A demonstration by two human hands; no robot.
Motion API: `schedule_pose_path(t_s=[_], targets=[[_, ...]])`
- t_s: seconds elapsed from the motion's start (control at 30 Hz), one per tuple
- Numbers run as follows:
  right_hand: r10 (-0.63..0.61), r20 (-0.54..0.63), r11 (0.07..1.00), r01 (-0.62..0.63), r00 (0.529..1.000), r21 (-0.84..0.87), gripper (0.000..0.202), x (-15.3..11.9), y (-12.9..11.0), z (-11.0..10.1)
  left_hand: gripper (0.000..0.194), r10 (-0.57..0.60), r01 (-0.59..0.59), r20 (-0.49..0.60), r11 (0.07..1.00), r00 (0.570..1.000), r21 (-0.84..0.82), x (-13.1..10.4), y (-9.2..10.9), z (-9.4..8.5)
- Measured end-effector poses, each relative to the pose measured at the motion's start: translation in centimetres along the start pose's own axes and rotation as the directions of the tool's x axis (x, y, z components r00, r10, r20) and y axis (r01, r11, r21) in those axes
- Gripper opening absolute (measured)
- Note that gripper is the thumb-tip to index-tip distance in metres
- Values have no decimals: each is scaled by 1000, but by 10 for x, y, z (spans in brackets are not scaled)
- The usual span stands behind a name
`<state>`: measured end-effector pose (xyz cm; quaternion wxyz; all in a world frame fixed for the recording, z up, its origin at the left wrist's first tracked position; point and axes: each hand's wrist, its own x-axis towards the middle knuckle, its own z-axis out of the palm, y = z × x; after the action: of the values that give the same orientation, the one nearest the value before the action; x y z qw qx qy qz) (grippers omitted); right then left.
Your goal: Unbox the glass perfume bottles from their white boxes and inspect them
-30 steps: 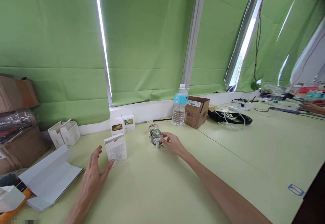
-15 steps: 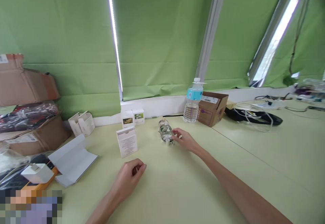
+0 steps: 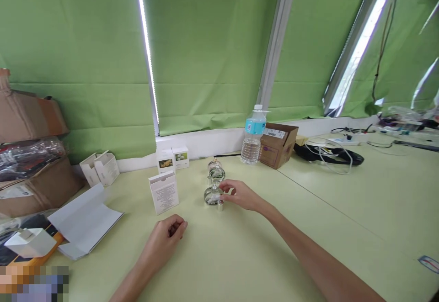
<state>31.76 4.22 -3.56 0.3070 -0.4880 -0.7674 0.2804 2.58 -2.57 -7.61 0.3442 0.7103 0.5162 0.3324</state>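
On a smooth, pale tabletop (image 3: 260, 256), the right hand (image 3: 242, 195) pinches the side of a round, glossy glass bottle (image 3: 211, 197), just in front of similar bottles (image 3: 217, 172); the left hand (image 3: 165, 237), loosely curled, is near an upright white cardboard box (image 3: 163, 194). This looks like positioning the bottle, calling next for a light, steady grip on slick glass.

Right grip (image 3: 242, 194): shiny round piece (image 3: 212, 196) at its fingertips; two similar pieces (image 3: 217, 173) stand just beyond, blocking the way forward-left. Farther ahead-right of it, water bottle (image 3: 251, 144) and brown box (image 3: 277, 146) form a barrier. Directly right: broad bare counter (image 3: 336, 215), passable. Left grip (image 3: 166, 237): upright white carton (image 3: 163, 193) obstructs straight ahead; open lane between both grips.
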Motion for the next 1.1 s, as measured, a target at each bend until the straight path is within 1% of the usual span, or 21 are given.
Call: schedule_pose_path(t_s=[0.1, 0.2, 0.3, 0.37, 0.47, 0.5, 0.57, 0.63, 0.67, 0.7, 0.73, 0.83, 0.97, 1.1], targets=[[-9, 23, 1000, 9, 1000, -14, 28, -4, -12, 8, 36, 15, -15, -8, 1000, 1000, 3, 0, -1, 0], [-40, 43, 999, 42, 998, -31, 28, -8, -23, 16, 34, 0, 1, -34, 1000, 999, 26, 1, -2, 0], [-86, 71, 995, 89, 994, -43, 29, -14, -35, 24, 44, -34, 36, -66, 998, 997, 43, 1, -3, 0], [-96, 97, 995, 99, 991, -32, 29, -19, -44, 29, 52, -41, 44, -63, 998, 997, 42, 1, -4, 0], [-108, 139, 994, 104, 984, 37, 35, -21, -51, 32, 53, -25, 26, -37, 999, 999, 45, 2, -4, 0], [-114, 123, 993, 108, 986, 53, 37, -20, -50, 31, 51, -15, 17, -35, 999, 999, 49, 2, -4, 0], [-102, 26, 995, 101, 994, 27, 37, -15, -43, 24, 48, 0, 3, -44, 998, 999, 63, 2, -5, 0], [-32, -98, 997, 25, 995, -76, 34, -9, -30, 13, 45, 6, -2, -51, 997, 999, 71, 3, -5, 0], [22, -128, 988, -41, 991, -149, 34, -7, -22, 7, 44, 7, -3, -50, 998, 999, 69, 3, -5, 0], [77, -142, 968, -108, 987, -225, 33, -5, -15, 2, 44, 7, -4, -48, 998, 999, 64, 3, -5, 0], [107, -143, 954, -142, 984, -265, 31, -4, -8, -3, 44, 8, -6, -44, 998, 999, 58, 3, -4, 0], [156, -116, 920, -187, 981, -344, 22, -5, 6, -11, 43, 9, -7, -32, 998, 999, 55, 2, -1, -1], [181, -121, 873, -216, 976, -438, 20, -6, 16, -4, 42, 8, -7, -25, 998, 1000, 63, 1, 0, -1], [174, -142, 846, -222, 974, -486, 11, -5, 22, 7, 39, 13, -12, -20, 998, 1000, 59, 1, 0, -1]])
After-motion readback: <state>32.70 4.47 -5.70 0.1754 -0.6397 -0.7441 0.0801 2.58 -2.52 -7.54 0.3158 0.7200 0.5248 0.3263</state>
